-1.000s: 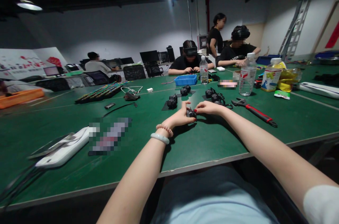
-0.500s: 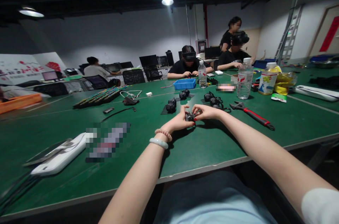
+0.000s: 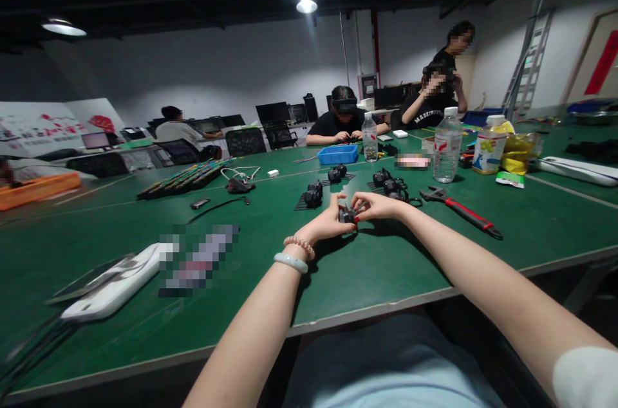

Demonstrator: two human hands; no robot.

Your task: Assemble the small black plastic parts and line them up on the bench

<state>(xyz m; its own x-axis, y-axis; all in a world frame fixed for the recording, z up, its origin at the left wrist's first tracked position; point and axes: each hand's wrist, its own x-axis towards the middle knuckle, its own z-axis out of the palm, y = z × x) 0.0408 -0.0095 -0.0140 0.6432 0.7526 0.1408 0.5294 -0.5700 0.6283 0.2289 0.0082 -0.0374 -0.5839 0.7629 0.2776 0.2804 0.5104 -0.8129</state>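
Observation:
Between my two hands is a small black part (image 3: 346, 215), held just above the green table (image 3: 386, 273). My left hand (image 3: 329, 220) grips it from the left, thumb below and fingers above. From the right, the fingertips of my right hand (image 3: 375, 206) pinch its side. Fingers hide much of its shape. Similar black parts lie beyond my hands: one (image 3: 313, 194) to the left, one (image 3: 337, 172) farther back, and a cluster (image 3: 390, 184) to the right.
Red-handled pliers (image 3: 470, 216) lie to the right, with water bottles (image 3: 447, 149) behind. A blue tray (image 3: 337, 154) sits farther back. At left are a white power strip (image 3: 116, 286), a black cable (image 3: 219, 205) and a bundle of wires (image 3: 186, 177). People sit across the table.
My hands stay in nearly the same place around the black part. Across the table, one seated person has raised both hands to the headset, and the standing person behind has shifted right.

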